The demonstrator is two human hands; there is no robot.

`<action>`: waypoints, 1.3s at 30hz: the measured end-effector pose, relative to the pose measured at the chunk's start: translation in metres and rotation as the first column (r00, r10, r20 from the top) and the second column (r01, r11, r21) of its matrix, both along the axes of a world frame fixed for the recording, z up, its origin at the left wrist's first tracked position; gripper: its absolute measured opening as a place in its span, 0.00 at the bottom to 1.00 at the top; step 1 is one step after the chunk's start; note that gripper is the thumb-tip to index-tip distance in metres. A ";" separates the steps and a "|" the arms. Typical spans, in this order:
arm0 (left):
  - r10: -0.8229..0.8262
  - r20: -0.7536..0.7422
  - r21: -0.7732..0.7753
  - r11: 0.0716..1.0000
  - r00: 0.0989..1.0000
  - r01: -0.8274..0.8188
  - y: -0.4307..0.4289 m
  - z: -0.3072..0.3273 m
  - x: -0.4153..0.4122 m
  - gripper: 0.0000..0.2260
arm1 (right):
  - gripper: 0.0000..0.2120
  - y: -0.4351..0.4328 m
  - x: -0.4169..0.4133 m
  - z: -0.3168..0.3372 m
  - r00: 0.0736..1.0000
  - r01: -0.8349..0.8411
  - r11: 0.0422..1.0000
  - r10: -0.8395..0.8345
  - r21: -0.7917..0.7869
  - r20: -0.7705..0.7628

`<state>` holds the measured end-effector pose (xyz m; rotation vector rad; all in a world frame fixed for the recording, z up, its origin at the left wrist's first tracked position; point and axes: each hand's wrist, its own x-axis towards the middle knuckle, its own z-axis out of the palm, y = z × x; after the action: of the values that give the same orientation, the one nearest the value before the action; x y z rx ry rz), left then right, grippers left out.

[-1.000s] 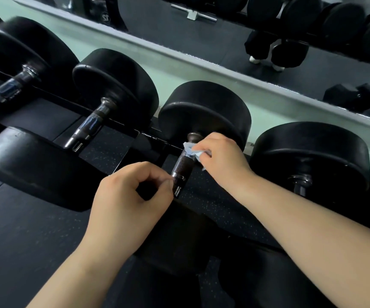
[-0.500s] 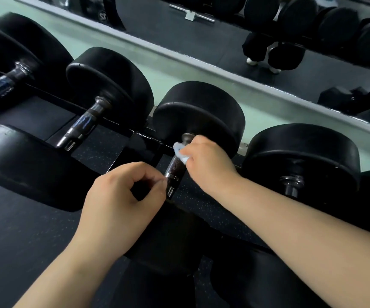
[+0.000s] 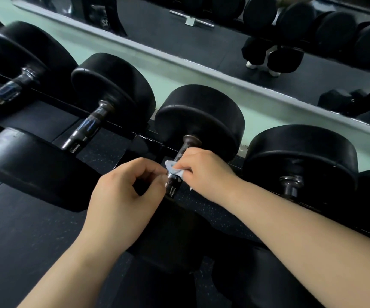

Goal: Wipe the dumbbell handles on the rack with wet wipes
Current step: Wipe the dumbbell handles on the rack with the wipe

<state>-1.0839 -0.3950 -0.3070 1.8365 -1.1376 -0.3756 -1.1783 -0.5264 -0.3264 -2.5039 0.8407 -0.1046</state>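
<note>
Gym wall mirror (image 3: 224, 36) runs behind a black dumbbell rack (image 3: 117, 126); mirrored digits on a reflected weight are too blurred to read. Left to right: two round black rubber dumbbells with blue-sheened chrome handles (image 3: 86, 127), no legible markings. Left hand (image 3: 126, 192), fingers curled, pinches the near end of the third dumbbell's dark knurled handle (image 3: 180, 165). Right hand (image 3: 204, 172) grips a crumpled pale-blue wet wipe (image 3: 175, 171) around that handle. Fourth dumbbell (image 3: 301, 156) sits at right.
</note>
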 end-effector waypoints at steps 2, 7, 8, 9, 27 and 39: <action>-0.009 0.003 -0.011 1.000 1.000 0.009 0.001 -0.001 0.000 0.07 | 0.13 -0.004 0.000 0.000 0.985 0.151 0.988 -0.154 0.038 0.080; -0.020 -0.009 -0.018 1.000 1.000 0.020 0.001 -0.001 0.000 0.11 | 0.12 0.000 0.001 0.003 0.992 0.116 0.991 -0.120 0.072 0.049; -0.018 -0.011 -0.025 1.000 1.000 0.017 0.001 -0.001 0.000 0.11 | 0.12 0.004 0.001 0.005 0.999 0.051 0.991 -0.052 0.121 0.006; -0.014 -0.018 -0.033 0.999 1.000 0.013 0.001 -0.001 -0.001 0.11 | 0.12 0.007 0.001 0.006 1.000 0.017 0.985 -0.014 0.170 -0.020; -0.208 -0.013 0.080 0.975 0.978 0.208 -0.028 0.009 0.040 0.10 | 0.08 0.028 -0.011 0.036 0.870 0.167 0.763 -0.412 0.625 0.271; -0.315 -0.147 0.238 0.909 0.938 0.343 -0.100 -0.031 0.061 0.12 | 0.07 0.012 -0.030 0.022 0.942 0.335 0.855 -0.313 0.396 -0.120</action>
<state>-1.0224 -0.4946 -0.3379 1.8185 -1.3799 -0.8440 -1.2080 -0.5148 -0.3040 -1.9620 1.1691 0.0242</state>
